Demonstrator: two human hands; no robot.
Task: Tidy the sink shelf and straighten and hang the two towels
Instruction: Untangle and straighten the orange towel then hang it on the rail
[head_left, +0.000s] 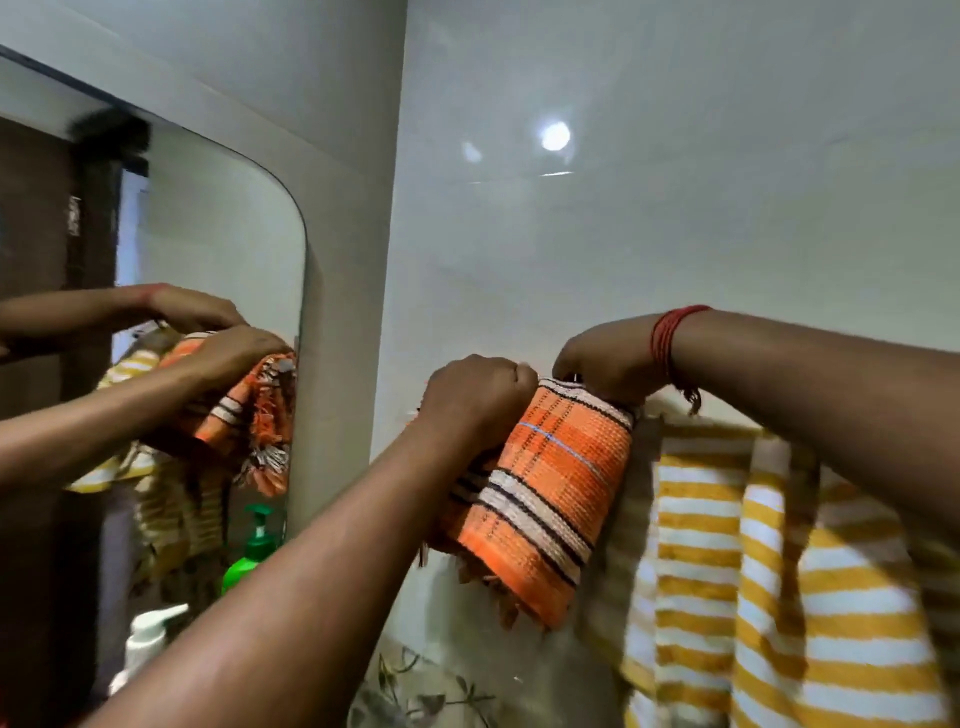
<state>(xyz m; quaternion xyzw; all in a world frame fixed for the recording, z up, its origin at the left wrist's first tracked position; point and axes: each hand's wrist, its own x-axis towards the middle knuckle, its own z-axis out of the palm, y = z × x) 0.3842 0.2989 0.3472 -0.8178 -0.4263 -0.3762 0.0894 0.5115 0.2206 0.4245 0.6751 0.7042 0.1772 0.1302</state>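
Observation:
An orange checked towel (550, 488) with white and black stripes hangs folded against the white wall, its fringe at the bottom. My left hand (475, 400) is closed on its upper left part. My right hand (605, 366), with red threads on the wrist, pinches its top edge at the right. A yellow and white striped towel (769, 582) hangs right beside it, partly under my right forearm. The rail that carries the towels is hidden behind my hands and the cloth.
A mirror (218, 244) on the left wall reflects both hands and the towels. Below it a green pump bottle (254, 551) and a white pump bottle (148, 639) show. Leaf-patterned tiles (415, 696) run along the bottom of the wall.

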